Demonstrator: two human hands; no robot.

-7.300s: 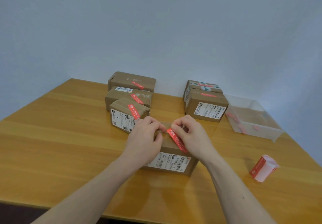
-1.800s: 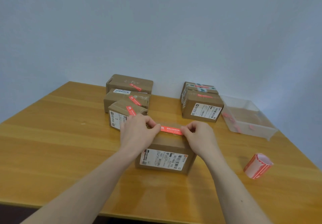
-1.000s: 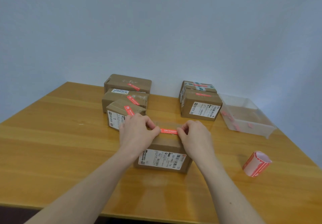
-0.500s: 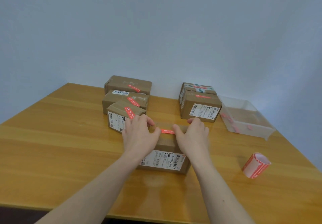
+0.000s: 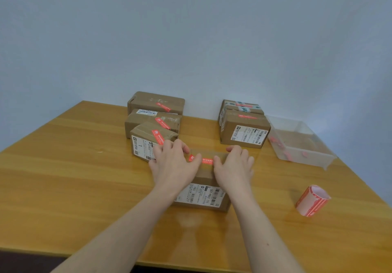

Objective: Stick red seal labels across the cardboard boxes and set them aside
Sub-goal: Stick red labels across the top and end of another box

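both hands lie on top of the near box [image 5: 203,175]. the left hand [image 5: 172,166] and the right hand [image 5: 233,167] are pressing down with flat fingers, not gripping anything. the red sticker [image 5: 202,160] shows in the gap between the two thumbs, lying flat across the top of the box.

a moment ago the hands were pinching the ends of the sticker and holding it over the box. now the fingers have let go and spread out over it, so the sticker looks stuck down. its ends are hidden under the hands, so i cannot tell if they are flat too.

this means the sticking part for this box is nearly done. next the box likely needs to be moved away.

past the left hand sit three boxes with stickers [image 5: 154,124]. past the right hand sit two more boxes [image 5: 244,128]. further right is a clear tub [image 5: 301,145] and a roll of stickers [image 5: 312,201], all on the table [image 5: 63,177].
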